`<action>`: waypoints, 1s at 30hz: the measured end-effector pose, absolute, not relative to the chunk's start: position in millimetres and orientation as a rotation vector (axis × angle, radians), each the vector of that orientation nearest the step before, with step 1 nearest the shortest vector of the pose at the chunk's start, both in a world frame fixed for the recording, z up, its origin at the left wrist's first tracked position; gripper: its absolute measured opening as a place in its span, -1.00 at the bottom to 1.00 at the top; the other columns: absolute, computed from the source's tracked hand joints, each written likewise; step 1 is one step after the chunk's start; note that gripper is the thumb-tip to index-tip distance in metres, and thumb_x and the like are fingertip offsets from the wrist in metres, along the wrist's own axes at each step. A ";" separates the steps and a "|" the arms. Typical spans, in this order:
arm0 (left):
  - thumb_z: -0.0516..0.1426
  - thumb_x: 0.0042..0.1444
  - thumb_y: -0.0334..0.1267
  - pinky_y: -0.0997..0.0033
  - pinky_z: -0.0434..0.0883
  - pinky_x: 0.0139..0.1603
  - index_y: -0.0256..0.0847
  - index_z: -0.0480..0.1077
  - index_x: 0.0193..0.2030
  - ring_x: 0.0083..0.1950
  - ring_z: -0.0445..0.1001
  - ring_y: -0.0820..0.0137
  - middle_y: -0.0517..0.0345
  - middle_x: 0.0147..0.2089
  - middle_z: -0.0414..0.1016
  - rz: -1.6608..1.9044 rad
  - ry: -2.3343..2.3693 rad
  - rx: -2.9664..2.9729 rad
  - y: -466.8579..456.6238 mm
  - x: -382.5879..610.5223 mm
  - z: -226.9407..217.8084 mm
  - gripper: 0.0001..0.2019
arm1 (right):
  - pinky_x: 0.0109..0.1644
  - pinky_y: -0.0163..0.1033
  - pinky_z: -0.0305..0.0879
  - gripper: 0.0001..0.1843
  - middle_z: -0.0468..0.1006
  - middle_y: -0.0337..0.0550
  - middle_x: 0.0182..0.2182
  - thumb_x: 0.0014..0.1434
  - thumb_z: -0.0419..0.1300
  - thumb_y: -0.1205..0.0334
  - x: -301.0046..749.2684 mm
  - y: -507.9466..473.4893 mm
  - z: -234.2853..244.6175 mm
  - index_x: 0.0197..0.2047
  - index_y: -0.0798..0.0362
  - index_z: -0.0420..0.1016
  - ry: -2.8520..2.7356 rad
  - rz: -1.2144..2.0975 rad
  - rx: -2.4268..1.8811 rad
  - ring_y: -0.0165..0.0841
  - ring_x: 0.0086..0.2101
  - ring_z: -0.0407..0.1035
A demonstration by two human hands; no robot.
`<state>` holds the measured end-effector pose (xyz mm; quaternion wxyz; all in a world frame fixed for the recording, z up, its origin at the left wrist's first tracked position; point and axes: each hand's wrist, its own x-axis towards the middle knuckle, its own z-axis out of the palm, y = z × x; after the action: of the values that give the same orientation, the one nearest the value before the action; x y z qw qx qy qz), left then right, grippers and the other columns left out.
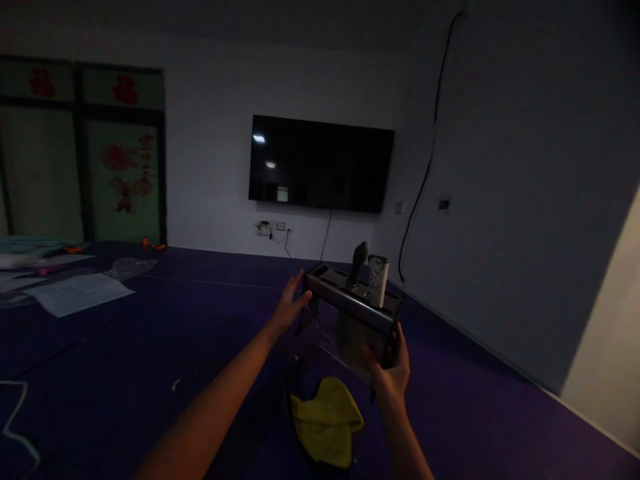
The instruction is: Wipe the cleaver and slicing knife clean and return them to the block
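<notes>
Above the purple surface, a box-shaped slotted holder is held up in both hands, slightly tilted. It has a shiny metal front edge, a dark slotted top and a see-through lower part. A dark handle and a pale, worn handle stand up out of the top; what is below them is unclear. My left hand grips the holder's left end, thumb at the front. My right hand is wrapped round its lower right corner. Beneath lies a crumpled yellow cloth with a dark edge.
Papers and clear plastic lie on the purple surface to the left. A white cord is at the near left. Ahead, a television hangs on the wall, and a black cable runs down at right.
</notes>
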<state>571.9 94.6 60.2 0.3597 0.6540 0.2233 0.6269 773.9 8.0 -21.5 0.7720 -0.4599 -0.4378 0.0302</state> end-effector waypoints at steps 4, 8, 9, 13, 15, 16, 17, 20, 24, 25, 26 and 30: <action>0.12 0.00 0.03 0.10 0.05 0.21 -0.14 0.34 0.03 0.21 0.18 0.22 -0.02 0.13 0.30 1.676 0.920 1.768 72.6 566.6 16.2 -0.52 | 0.12 0.09 0.05 -0.01 0.18 0.11 0.13 -0.16 0.27 -0.09 783.6 18.5 -31.2 0.25 0.12 -0.01 -0.874 -0.234 -1.094 -0.02 0.10 0.10; 0.09 0.02 0.01 0.13 0.24 0.09 -0.17 0.42 -0.12 0.02 0.36 0.26 -0.01 -0.07 0.44 1.665 1.101 1.844 43.8 549.6 -38.2 -0.64 | 0.08 0.15 0.06 0.00 0.23 0.20 0.07 -0.14 0.22 -0.19 799.6 30.0 -44.0 0.25 0.19 0.01 -0.841 -0.482 -1.194 0.03 0.06 0.13; 0.09 0.02 0.00 0.14 0.27 0.06 -0.17 0.42 -0.14 -0.01 0.38 0.26 0.00 -0.09 0.45 1.653 1.134 1.865 38.2 545.1 -48.0 -0.65 | 0.08 0.16 0.06 0.00 0.23 0.21 0.07 -0.13 0.21 -0.20 803.1 32.1 -46.5 0.25 0.20 0.01 -0.847 -0.512 -1.211 0.04 0.06 0.13; 0.09 0.02 0.00 0.17 0.31 0.02 -0.14 0.44 -0.20 -0.06 0.40 0.28 0.03 -0.14 0.46 1.623 1.211 1.921 24.0 534.4 -67.6 -0.69 | 0.10 0.15 0.03 0.02 0.22 0.26 0.07 -0.10 0.18 -0.23 813.1 38.5 -54.1 0.24 0.28 0.00 -0.866 -0.546 -1.246 0.05 0.07 0.10; 0.07 0.04 0.00 0.19 0.32 0.00 -0.15 0.45 -0.22 -0.07 0.40 0.29 0.04 -0.16 0.46 1.586 1.208 1.944 20.5 534.3 -69.3 -0.69 | 0.10 0.13 0.03 0.04 0.22 0.26 0.07 -0.12 0.18 -0.26 816.7 41.0 -57.7 0.24 0.29 0.01 -0.842 -0.551 -1.260 0.06 0.07 0.09; 0.06 0.06 0.00 0.20 0.32 -0.01 -0.15 0.45 -0.24 -0.08 0.40 0.29 0.03 -0.17 0.46 1.562 1.199 1.955 19.2 535.0 -69.4 -0.70 | 0.10 0.13 0.03 0.05 0.23 0.25 0.06 -0.13 0.17 -0.27 818.4 42.1 -59.5 0.24 0.29 0.01 -0.826 -0.555 -1.267 0.05 0.07 0.10; 0.04 0.07 -0.01 0.21 0.32 -0.01 -0.15 0.45 -0.25 -0.09 0.40 0.30 0.03 -0.18 0.46 1.536 1.186 1.968 18.0 535.9 -69.4 -0.70 | 0.10 0.12 0.05 0.06 0.24 0.24 0.06 -0.14 0.16 -0.29 820.3 43.1 -61.3 0.24 0.29 0.02 -0.808 -0.560 -1.274 0.05 0.06 0.11; 0.00 0.11 -0.03 0.24 0.32 -0.03 -0.16 0.45 -0.30 -0.12 0.41 0.31 0.04 -0.22 0.46 1.448 1.136 2.020 14.8 537.8 -70.6 -0.70 | 0.09 0.12 0.06 0.09 0.25 0.27 0.04 -0.14 0.15 -0.31 826.9 45.7 -66.2 0.24 0.33 0.02 -0.770 -0.566 -1.296 0.06 0.05 0.13; -0.02 0.13 -0.03 0.28 0.32 -0.07 -0.17 0.43 -0.36 -0.17 0.41 0.33 0.05 -0.27 0.46 1.375 1.101 2.061 13.1 538.0 -72.6 -0.69 | 0.10 0.14 0.04 0.12 0.26 0.28 0.05 -0.17 0.13 -0.36 838.1 50.7 -70.2 0.24 0.33 0.02 -0.735 -0.568 -1.334 0.08 0.06 0.12; -0.02 0.13 -0.03 0.29 0.32 -0.08 -0.18 0.43 -0.37 -0.18 0.41 0.33 0.05 -0.28 0.46 1.367 1.098 2.061 13.4 537.9 -72.6 -0.68 | 0.10 0.13 0.04 0.14 0.26 0.28 0.05 -0.19 0.13 -0.37 840.9 52.5 -70.9 0.24 0.34 0.03 -0.723 -0.568 -1.340 0.08 0.06 0.12; -0.03 0.13 -0.02 0.30 0.32 -0.09 -0.18 0.42 -0.37 -0.19 0.41 0.33 0.05 -0.29 0.46 1.360 1.097 2.059 13.9 537.9 -72.5 -0.68 | 0.11 0.12 0.04 0.16 0.27 0.29 0.04 -0.20 0.12 -0.38 843.6 54.6 -71.5 0.23 0.35 0.03 -0.712 -0.569 -1.344 0.08 0.06 0.13; -0.05 0.14 -0.01 0.33 0.31 -0.14 -0.18 0.41 -0.39 -0.23 0.41 0.34 0.06 -0.30 0.45 1.336 1.106 2.036 17.7 537.8 -72.0 -0.65 | 0.11 0.13 0.02 0.17 0.27 0.27 0.04 -0.24 0.14 -0.39 851.6 62.4 -74.2 0.23 0.34 0.05 -0.682 -0.562 -1.341 0.09 0.05 0.13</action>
<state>537.8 17.7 -72.0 0.2314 0.7407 0.4022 0.4859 851.6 62.4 -74.2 0.6946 -0.6005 -0.3055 -0.2520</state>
